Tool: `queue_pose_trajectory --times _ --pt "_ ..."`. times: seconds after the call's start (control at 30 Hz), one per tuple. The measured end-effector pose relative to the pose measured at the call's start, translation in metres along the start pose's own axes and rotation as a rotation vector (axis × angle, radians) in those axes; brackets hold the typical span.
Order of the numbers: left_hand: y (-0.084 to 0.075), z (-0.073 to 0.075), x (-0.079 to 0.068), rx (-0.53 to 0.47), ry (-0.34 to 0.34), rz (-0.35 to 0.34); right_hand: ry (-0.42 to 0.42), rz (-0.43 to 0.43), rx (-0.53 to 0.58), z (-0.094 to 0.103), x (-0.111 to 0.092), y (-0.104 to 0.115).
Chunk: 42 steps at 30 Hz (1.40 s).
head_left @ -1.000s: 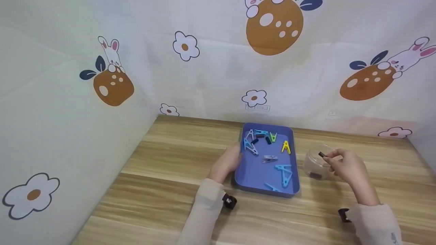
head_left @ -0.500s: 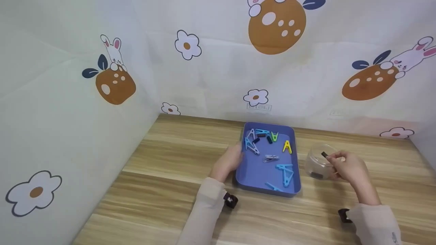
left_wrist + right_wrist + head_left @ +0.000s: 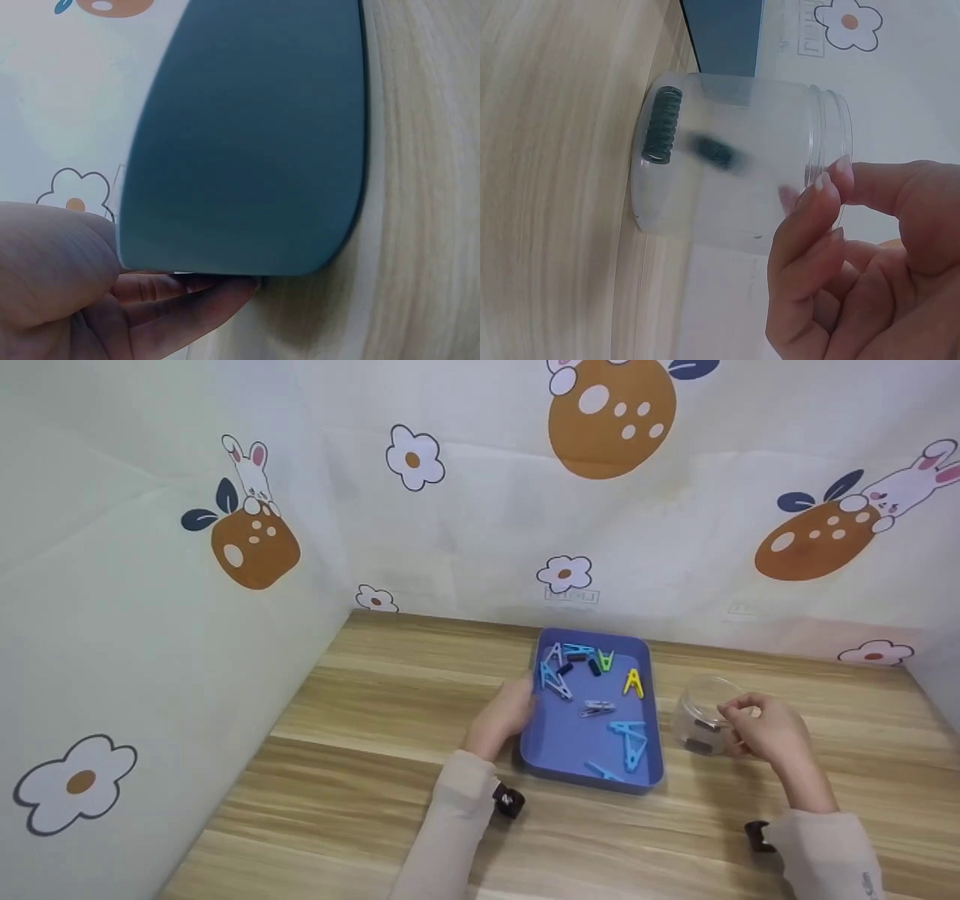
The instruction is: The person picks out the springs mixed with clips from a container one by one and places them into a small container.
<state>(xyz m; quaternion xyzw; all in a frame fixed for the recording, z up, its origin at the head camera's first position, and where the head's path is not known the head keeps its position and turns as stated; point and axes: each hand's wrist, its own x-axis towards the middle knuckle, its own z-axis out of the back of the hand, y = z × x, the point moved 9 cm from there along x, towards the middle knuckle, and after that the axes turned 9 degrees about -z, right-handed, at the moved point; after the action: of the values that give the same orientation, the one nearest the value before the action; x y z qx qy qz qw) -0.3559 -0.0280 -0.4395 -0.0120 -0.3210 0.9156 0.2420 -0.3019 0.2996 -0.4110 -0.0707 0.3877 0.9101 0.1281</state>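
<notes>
My left hand (image 3: 504, 712) grips the left wall of the blue tray (image 3: 577, 781); in the left wrist view its fingers (image 3: 187, 315) lie along the outside of the wall. Clothespins and small dark cylinders (image 3: 595, 667) lie in the tray. My right hand (image 3: 769, 727) is at the mouth of a clear plastic jar (image 3: 684, 720), thumb and fingertips close together by the rim with nothing seen between them. One dark ridged, coil-like cylinder (image 3: 662, 126) rests on the jar's bottom. A second dark cylinder (image 3: 716, 152), blurred, is in mid-air inside the jar.
The tray holds blue clothespins (image 3: 631, 746), a yellow clothespin (image 3: 633, 683), a green clothespin (image 3: 605, 660) and a grey clothespin (image 3: 598, 708). The jar stands right of the tray on the wooden table (image 3: 390, 697). Printed cloth walls (image 3: 465, 525) enclose the back and sides.
The small dark cylinder pinched in my right hand above the jar has been let go and is now inside the jar. My left hand has stayed on the tray.
</notes>
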Motion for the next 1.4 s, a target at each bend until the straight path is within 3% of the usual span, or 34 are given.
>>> queue_pose_trajectory --times 0.23,0.47,0.87,1.07,1.4 --pt "0.000 0.000 0.001 -0.031 0.000 0.008 -0.025 0.016 -0.024 0.006 -0.006 0.004" --pt "-0.001 0.001 0.002 0.008 -0.007 -0.002 -0.008 0.020 -0.049 0.012 -0.009 0.014" --pt "0.002 -0.001 0.002 -0.003 -0.007 -0.028 -0.015 0.077 -0.118 0.016 -0.012 0.042" --pt "0.000 0.001 0.002 -0.005 0.002 0.001 -0.021 0.104 -0.125 0.016 -0.012 0.056" --pt "-0.004 0.002 0.001 0.007 -0.007 -0.045 -0.029 0.142 -0.132 0.013 -0.011 0.077"
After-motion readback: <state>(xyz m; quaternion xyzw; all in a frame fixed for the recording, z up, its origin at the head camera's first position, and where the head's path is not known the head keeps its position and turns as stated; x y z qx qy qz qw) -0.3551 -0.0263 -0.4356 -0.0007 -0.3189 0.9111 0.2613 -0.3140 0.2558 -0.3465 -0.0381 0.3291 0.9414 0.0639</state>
